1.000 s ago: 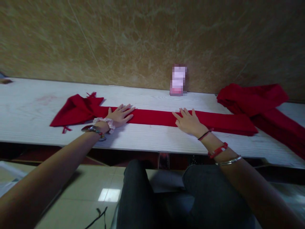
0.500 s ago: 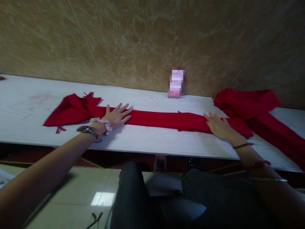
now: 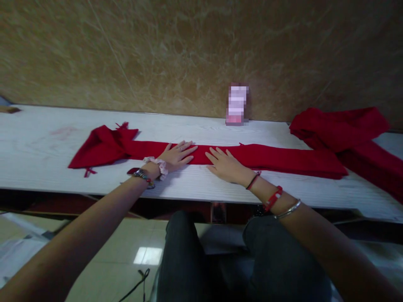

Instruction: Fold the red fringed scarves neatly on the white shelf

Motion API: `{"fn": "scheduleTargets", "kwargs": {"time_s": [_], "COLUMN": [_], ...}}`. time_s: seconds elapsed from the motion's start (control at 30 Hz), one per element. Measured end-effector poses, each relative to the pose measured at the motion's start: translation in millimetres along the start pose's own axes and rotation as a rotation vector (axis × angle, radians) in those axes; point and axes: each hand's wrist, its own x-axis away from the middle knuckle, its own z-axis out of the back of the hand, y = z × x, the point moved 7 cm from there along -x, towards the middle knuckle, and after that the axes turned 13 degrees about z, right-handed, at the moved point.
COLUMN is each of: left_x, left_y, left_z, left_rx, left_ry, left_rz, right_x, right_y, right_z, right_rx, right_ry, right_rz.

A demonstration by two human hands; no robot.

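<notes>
While left hand (image 3: 179, 155) and right hand (image 3: 226, 165) lie flat, grip apart, red cloth strip (image 3: 270, 157) beneath

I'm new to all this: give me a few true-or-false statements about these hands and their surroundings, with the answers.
1. The left hand lies on the red cloth strip. True.
2. The right hand is clenched in a fist. False: its fingers are extended over the strip.
3. More red cloth is bunched near the strip's right end. True.
4. The tabletop is dark green. False: it is whitish.
5. The scrunchie is on the right wrist. False: it is on the left.
</notes>
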Motion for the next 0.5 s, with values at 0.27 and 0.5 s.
{"fn": "scheduleTargets", "kwargs": {"time_s": [0.27, 0.5], "left_x": [-31, -53], "left_y": [-22, -53], "left_z": [32.5, 34.4], "left_rx": [0.143, 0.141], "left_ry": [-0.070, -0.112], "left_rz": [-0.058, -0.043], "right_x": [-22, -50], "right_y": [-22, -41], "right_z": [21, 21], "right_rx": [-0.003, -0.010], "right_ry": [0.115, 0.101], "right_rz": [0.096, 0.148]}}
